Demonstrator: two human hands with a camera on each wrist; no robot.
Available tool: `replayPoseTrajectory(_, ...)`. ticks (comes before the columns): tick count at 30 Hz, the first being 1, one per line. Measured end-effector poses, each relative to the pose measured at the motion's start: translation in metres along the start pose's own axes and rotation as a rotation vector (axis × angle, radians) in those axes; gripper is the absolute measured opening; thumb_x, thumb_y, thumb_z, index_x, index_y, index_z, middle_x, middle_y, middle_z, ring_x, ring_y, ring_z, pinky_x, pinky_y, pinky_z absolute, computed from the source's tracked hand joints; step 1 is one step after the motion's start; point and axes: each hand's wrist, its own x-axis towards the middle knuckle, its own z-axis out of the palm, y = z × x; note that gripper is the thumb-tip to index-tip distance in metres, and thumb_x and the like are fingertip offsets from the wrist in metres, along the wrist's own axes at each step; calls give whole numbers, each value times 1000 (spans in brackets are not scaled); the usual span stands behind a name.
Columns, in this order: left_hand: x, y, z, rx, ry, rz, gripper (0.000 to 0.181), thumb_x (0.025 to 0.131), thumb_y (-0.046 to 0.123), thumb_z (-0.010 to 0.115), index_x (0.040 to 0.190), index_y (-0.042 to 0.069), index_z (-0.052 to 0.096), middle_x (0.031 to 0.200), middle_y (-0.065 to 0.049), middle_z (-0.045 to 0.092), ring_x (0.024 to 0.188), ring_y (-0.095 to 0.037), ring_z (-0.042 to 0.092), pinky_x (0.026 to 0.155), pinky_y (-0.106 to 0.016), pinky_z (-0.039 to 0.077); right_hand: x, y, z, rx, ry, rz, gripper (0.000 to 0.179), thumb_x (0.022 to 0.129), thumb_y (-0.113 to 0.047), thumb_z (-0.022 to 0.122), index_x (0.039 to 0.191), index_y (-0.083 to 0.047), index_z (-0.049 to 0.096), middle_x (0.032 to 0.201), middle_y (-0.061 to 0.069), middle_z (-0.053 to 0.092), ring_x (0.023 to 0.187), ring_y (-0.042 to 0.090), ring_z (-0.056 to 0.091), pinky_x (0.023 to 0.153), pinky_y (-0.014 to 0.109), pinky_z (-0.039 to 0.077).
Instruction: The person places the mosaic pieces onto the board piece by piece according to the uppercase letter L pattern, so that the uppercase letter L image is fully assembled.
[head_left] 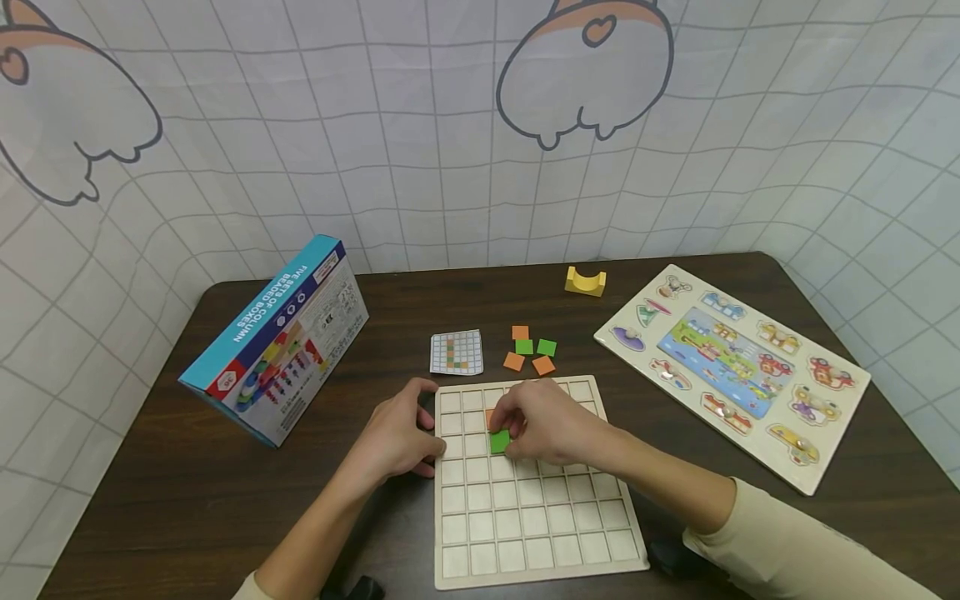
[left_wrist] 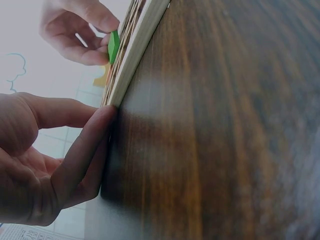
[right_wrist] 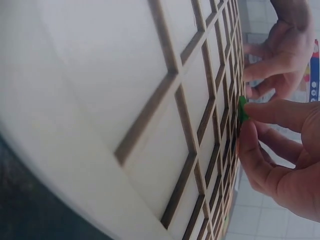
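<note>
A pale wooden grid board (head_left: 506,525) lies flat on the dark table. My right hand (head_left: 551,421) pinches a small green square tile (head_left: 499,442) between thumb and fingers, over a cell in the board's upper left part. In the left wrist view the green tile (left_wrist: 114,46) stands tilted at the grid. Just behind it on the board, an orange tile (head_left: 490,418) shows partly, the rest hidden by my fingers. My left hand (head_left: 397,432) rests against the board's left edge, thumb and fingers spread along it; its fingertips touch the rim in the left wrist view.
Several loose orange and green tiles (head_left: 524,347) lie beyond the board, beside a small pattern card (head_left: 456,352). A blue and white box (head_left: 292,342) stands at left. A wooden peg puzzle (head_left: 735,375) lies at right, and a yellow arched block (head_left: 585,282) sits near the back edge.
</note>
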Motion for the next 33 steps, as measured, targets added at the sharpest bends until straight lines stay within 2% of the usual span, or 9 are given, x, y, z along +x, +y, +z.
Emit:
replayPoseTrajectory(20,1,0,0,-3,-6,-4,81,74,-13,76,146,11,48,103,-16,56,64,-23,68,49,-37,65,0,3,2,-24,29,-29,23,73,3,85,91,-11,78,83,-2,68,75,8,60,67,20,54)
replayPoseTrajectory(33,1,-1,0,1,-3,6,81,73,-13,76,145,11,48,102,-16,56,63,-23,68,49,-37,64,0,4,1,-14,19,-34,23,74,2,83,92,-11,79,88,-1,69,78,10,60,68,21,54)
